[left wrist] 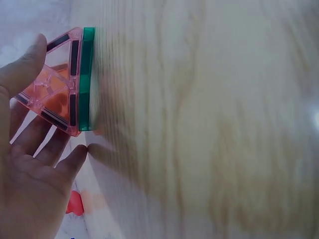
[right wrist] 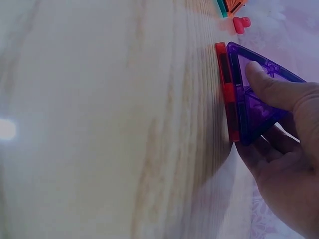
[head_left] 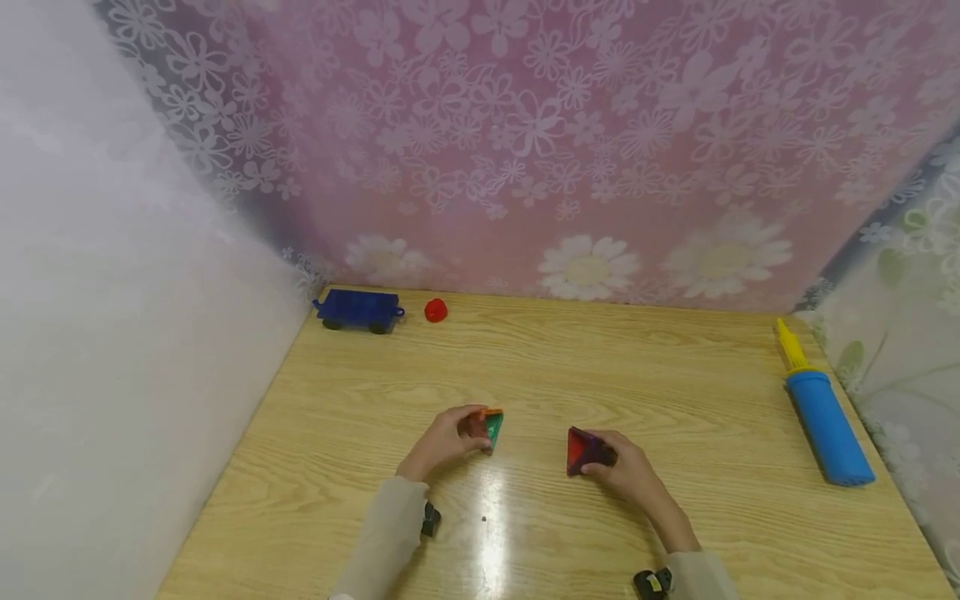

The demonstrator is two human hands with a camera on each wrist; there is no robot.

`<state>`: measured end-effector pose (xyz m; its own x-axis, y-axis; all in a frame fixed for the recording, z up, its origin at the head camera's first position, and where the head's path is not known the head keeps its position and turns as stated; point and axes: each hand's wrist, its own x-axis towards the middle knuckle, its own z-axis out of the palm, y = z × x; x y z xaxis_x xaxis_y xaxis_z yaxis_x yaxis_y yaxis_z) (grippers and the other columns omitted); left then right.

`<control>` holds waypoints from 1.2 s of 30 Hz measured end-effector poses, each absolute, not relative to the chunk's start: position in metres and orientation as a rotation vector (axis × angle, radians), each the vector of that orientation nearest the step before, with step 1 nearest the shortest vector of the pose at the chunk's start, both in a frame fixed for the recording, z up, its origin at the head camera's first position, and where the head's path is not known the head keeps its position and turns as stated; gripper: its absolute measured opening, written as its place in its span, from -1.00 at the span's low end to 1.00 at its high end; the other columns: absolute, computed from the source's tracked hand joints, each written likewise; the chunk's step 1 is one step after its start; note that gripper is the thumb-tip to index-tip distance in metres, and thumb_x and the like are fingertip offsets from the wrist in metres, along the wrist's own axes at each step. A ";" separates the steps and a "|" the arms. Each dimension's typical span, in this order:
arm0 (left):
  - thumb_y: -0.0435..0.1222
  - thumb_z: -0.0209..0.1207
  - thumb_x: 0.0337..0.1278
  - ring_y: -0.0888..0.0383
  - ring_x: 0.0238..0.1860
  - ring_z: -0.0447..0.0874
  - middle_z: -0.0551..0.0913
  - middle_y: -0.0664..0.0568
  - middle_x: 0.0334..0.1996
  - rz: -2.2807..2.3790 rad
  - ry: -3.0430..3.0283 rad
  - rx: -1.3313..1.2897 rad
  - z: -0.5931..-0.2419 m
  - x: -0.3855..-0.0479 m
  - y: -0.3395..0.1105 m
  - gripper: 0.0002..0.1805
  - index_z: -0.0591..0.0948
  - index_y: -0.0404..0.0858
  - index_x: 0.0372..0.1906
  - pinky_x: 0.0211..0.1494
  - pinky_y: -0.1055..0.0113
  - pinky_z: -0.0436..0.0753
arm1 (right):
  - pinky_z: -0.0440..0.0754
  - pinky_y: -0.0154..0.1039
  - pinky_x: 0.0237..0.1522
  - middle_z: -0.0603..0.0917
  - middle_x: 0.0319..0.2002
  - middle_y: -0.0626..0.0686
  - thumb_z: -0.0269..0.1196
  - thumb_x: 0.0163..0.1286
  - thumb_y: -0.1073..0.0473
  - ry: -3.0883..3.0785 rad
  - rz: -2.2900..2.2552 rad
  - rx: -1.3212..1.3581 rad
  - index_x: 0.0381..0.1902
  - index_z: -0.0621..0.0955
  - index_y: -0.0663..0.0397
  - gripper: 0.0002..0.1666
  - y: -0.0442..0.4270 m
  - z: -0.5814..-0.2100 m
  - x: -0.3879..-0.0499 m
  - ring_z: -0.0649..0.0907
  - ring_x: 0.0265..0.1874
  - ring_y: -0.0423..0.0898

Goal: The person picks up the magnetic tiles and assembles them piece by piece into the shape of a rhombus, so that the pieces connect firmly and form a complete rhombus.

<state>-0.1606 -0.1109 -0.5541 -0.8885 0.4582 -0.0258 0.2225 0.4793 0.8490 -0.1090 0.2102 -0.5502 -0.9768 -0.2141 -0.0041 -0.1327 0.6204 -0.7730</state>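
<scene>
In the head view my left hand point(head_left: 441, 443) grips a small piece built of translucent magnetic tiles at the middle of the table. Seen from the left wrist, a pink triangular tile point(left wrist: 74, 79) stands on a green tile point(left wrist: 86, 82), with orange showing behind; the thumb presses the pink face. Across a gap to the right, my right hand point(head_left: 630, 475) holds a second piece between thumb and fingers. Its purple triangular tile point(right wrist: 241, 112) meets a red tile point(right wrist: 228, 94) that lies along the tabletop. The two pieces are apart.
On the wooden table point(head_left: 360, 400), a dark blue wheeled toy wagon point(head_left: 360, 308) stands at the back left, beside a small red toy point(head_left: 436, 310). A blue hand pump point(head_left: 831, 429) with a yellow nozzle lies along the right edge. Walls border the left, back and right.
</scene>
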 end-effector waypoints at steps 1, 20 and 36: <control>-0.17 0.35 0.02 0.21 -0.21 0.53 0.62 -0.02 -0.09 1.367 2.480 0.587 -0.554 -0.160 -0.109 -0.38 0.49 -0.24 0.23 -0.10 0.35 0.55 | 0.54 0.04 0.05 0.56 0.05 0.33 0.42 0.07 0.26 2.745 -1.290 -0.297 0.15 0.51 0.33 -0.34 0.210 -0.550 -0.109 0.54 0.06 0.29; -0.22 0.27 0.04 0.27 -0.13 0.59 0.65 0.02 -0.06 1.406 2.412 0.644 -0.555 -0.156 -0.058 -0.43 0.51 -0.21 0.23 0.02 0.41 0.55 | 0.58 0.05 -0.02 0.59 0.01 0.27 0.41 0.10 0.26 2.759 -1.269 -0.394 0.11 0.53 0.33 -0.40 0.203 -0.556 -0.130 0.59 0.00 0.21; -0.25 0.18 0.16 0.25 -0.02 0.60 0.64 -0.03 0.02 1.495 2.345 0.643 -0.555 -0.153 -0.038 -0.49 0.49 -0.21 0.25 0.09 0.41 0.52 | 0.56 0.10 -0.02 0.61 -0.01 0.27 0.41 0.09 0.25 2.768 -1.268 -0.471 0.10 0.56 0.28 -0.42 0.194 -0.555 -0.134 0.59 -0.01 0.21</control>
